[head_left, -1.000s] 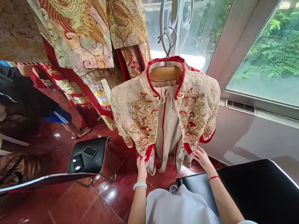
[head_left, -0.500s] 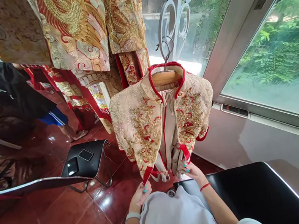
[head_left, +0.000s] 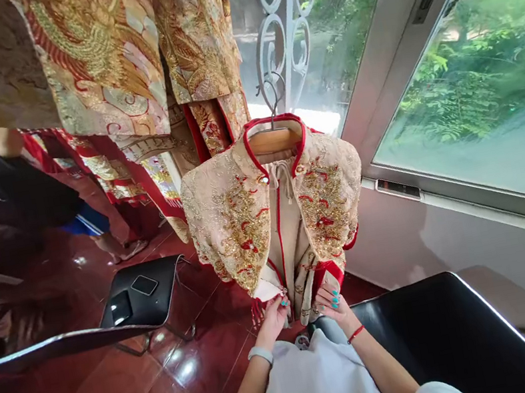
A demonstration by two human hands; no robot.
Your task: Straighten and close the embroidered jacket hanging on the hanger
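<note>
In front of me an embroidered jacket (head_left: 232, 229), cream with gold beading and red piping, hangs by a hanger (head_left: 271, 113) from the window grille. Its front stands apart over a plain cream inner garment (head_left: 288, 219). My left hand (head_left: 276, 316) is closed on the jacket's lower left front edge, where the pale lining is turned outward. My right hand (head_left: 333, 302) pinches the lower right front edge, beside a red band (head_left: 327, 274). Turquoise nails show on both hands. The fingertips partly hide the cloth they grip.
More gold-embroidered garments (head_left: 100, 56) hang at the upper left. A black chair (head_left: 150, 291) carries two phone-like flat things. Another black seat (head_left: 419, 338) is at my right, below the window (head_left: 476, 84). A person in black (head_left: 4, 174) stands at the left.
My left hand has moved right and up, toward the jacket's middle, and the left front's lining now shows. My right hand stays at the right edge, with more red band visible. The view has shifted slightly.
</note>
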